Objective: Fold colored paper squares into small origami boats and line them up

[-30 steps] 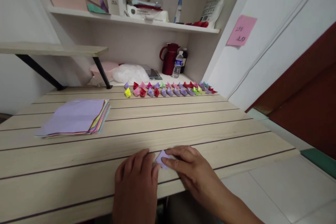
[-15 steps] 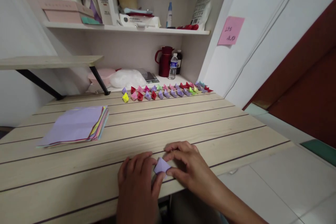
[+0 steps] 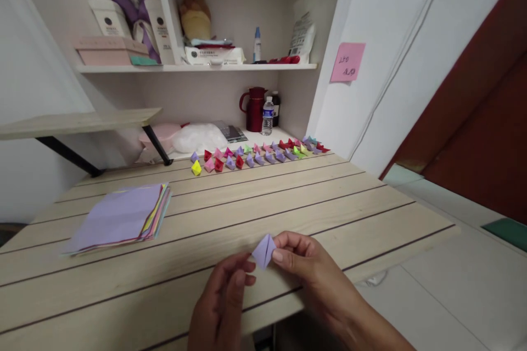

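Observation:
A small lilac piece of folded paper (image 3: 264, 252), diamond-shaped with a slit down its front, is raised just off the tabletop. Its right corner is pinched between the thumb and forefinger of my right hand (image 3: 307, 263). My left hand (image 3: 224, 296) is at the paper's left corner, fingers curled and the thumb apart from them; a fingertip is close to that corner, and I cannot tell whether it touches. To the left lies a stack of coloured paper squares (image 3: 119, 213), lilac on top.
Rows of small folded paper pieces (image 3: 259, 158) in several colours line the back of the wooden table (image 3: 197, 241). Behind them stand a dark red jug (image 3: 256, 111) and a water bottle (image 3: 267, 117). A small raised shelf (image 3: 82, 122) is at the back left.
The folded paper has been lifted and turned, now showing its slit side. My left hand has come off it to the left; my right hand holds it by one corner. The view has tilted up.

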`<state>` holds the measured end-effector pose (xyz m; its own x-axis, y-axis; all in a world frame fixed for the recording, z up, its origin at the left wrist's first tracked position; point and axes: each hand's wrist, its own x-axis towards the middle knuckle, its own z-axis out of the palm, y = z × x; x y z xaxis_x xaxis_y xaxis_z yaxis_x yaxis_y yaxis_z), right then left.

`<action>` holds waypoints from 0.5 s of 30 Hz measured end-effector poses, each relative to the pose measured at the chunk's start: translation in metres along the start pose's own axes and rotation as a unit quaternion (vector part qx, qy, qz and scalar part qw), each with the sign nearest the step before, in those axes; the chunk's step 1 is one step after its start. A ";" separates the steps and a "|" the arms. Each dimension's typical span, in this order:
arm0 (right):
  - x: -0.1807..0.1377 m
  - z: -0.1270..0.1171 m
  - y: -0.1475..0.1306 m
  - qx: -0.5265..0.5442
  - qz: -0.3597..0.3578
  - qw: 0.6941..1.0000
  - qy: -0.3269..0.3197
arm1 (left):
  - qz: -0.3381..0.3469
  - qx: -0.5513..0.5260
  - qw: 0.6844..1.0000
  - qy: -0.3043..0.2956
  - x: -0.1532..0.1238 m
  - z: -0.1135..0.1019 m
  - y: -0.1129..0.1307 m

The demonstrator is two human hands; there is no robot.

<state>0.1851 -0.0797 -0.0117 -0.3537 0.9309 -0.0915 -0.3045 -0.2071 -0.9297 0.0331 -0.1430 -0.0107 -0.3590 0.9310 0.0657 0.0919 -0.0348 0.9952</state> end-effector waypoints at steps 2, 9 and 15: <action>0.000 0.005 0.000 0.050 -0.002 0.999 -0.021 | 0.004 -0.025 1.000 -0.018 0.001 0.006 0.003; 0.001 0.011 0.002 0.060 -0.017 0.996 -0.063 | 0.060 0.029 0.997 0.037 0.007 0.013 -0.009; -0.001 0.012 0.013 0.031 -0.108 0.992 -0.055 | 0.437 0.278 0.849 0.104 0.013 0.002 -0.033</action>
<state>0.1715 -0.0869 -0.0191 -0.3678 0.9177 0.1503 -0.4367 -0.0278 -0.8992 0.0274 -0.1289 -0.0431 -0.0794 0.5519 0.8301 0.8117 -0.4476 0.3752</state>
